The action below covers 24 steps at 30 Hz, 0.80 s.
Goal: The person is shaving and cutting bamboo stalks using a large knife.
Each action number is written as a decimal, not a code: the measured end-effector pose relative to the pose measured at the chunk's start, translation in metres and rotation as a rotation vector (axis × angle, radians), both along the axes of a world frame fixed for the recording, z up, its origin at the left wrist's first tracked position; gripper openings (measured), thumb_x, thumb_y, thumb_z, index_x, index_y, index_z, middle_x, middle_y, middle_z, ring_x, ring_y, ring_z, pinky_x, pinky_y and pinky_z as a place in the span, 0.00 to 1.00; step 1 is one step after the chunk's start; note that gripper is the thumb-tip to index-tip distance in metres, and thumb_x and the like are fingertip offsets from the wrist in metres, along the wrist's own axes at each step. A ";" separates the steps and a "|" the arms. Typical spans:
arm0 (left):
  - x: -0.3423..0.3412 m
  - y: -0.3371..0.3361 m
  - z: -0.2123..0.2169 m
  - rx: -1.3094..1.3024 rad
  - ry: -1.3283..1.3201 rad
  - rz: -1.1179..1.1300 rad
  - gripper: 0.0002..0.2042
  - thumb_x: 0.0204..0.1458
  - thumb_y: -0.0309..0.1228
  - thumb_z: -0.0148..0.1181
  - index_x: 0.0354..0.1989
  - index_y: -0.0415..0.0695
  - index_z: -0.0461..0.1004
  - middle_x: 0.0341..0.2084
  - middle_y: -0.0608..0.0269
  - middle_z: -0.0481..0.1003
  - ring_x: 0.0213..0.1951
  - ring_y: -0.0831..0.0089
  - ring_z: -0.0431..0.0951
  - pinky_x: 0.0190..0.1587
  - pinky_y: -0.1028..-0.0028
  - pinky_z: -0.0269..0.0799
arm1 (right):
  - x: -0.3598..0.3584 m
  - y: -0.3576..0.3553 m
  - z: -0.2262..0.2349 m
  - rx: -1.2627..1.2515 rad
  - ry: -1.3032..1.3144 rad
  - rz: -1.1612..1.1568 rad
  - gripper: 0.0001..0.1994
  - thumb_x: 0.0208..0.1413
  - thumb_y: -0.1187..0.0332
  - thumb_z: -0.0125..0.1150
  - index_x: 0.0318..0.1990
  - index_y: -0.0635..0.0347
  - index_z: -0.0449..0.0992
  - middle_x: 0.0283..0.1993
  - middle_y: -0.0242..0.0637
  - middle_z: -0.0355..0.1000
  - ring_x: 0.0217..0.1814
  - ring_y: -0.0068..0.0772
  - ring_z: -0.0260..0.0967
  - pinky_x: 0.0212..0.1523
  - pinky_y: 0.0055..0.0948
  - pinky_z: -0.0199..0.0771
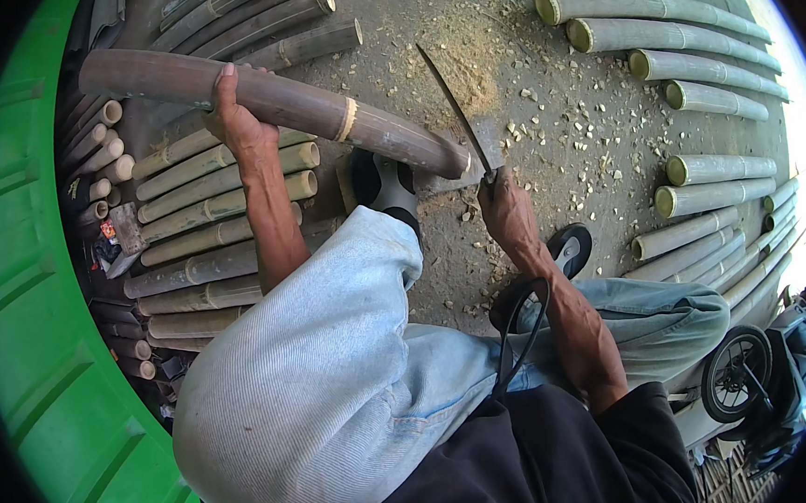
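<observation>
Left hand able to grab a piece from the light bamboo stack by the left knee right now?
Probably not: the left hand is gripping a brown bamboo piece, so it would likely need freeing first. The light bamboo stack itself looks close.

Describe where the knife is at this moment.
In the head view, the knife is at upper centre, its handle in the right hand and its blade slanting up-left past the right end of the bamboo in the left hand.

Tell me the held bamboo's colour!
The bamboo is brown with a pale ring, best seen in the head view.
</observation>
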<state>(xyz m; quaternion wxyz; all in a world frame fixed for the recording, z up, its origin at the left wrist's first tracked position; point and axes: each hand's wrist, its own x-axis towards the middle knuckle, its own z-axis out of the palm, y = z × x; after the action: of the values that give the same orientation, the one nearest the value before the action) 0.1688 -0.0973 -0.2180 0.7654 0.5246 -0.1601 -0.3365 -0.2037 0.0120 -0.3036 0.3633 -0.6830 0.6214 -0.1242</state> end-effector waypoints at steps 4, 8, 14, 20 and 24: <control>0.004 0.003 0.002 0.010 0.000 0.005 0.23 0.53 0.36 0.67 0.52 0.38 0.67 0.41 0.54 0.73 0.41 0.58 0.77 0.47 0.55 0.78 | 0.020 -0.017 0.054 -0.174 -0.200 -0.149 0.10 0.63 0.69 0.58 0.41 0.66 0.64 0.23 0.57 0.71 0.25 0.63 0.73 0.25 0.50 0.69; -0.004 0.001 0.009 0.008 0.019 -0.010 0.22 0.53 0.36 0.66 0.52 0.37 0.68 0.40 0.54 0.74 0.41 0.58 0.77 0.48 0.55 0.78 | 0.001 0.009 -0.024 -0.026 0.056 0.003 0.14 0.62 0.66 0.58 0.41 0.71 0.66 0.25 0.61 0.73 0.30 0.66 0.76 0.30 0.53 0.74; 0.001 -0.005 0.006 -0.058 0.036 -0.070 0.22 0.52 0.37 0.68 0.50 0.36 0.70 0.40 0.54 0.75 0.41 0.59 0.78 0.47 0.57 0.78 | -0.004 0.004 -0.008 0.121 -0.058 -0.005 0.14 0.62 0.66 0.56 0.37 0.73 0.66 0.25 0.62 0.73 0.30 0.67 0.75 0.31 0.56 0.71; -0.003 -0.011 0.014 0.156 -0.091 0.176 0.27 0.50 0.36 0.72 0.54 0.32 0.72 0.46 0.52 0.76 0.45 0.60 0.78 0.51 0.59 0.76 | -0.003 0.016 -0.005 0.014 -0.055 -0.024 0.12 0.62 0.68 0.57 0.42 0.69 0.66 0.22 0.58 0.71 0.24 0.62 0.73 0.25 0.50 0.69; 0.005 -0.010 0.014 0.188 -0.179 0.324 0.25 0.46 0.27 0.75 0.47 0.22 0.73 0.45 0.44 0.77 0.41 0.58 0.80 0.44 0.58 0.80 | 0.011 0.000 0.023 0.043 -0.057 -0.038 0.14 0.63 0.64 0.56 0.42 0.69 0.66 0.27 0.60 0.73 0.27 0.65 0.75 0.30 0.54 0.71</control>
<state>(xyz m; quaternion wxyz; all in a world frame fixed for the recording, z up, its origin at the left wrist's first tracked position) 0.1741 -0.1071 -0.2039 0.7398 0.6406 -0.1088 -0.1745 -0.1930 0.0123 -0.2806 0.3932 -0.6594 0.6259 -0.1372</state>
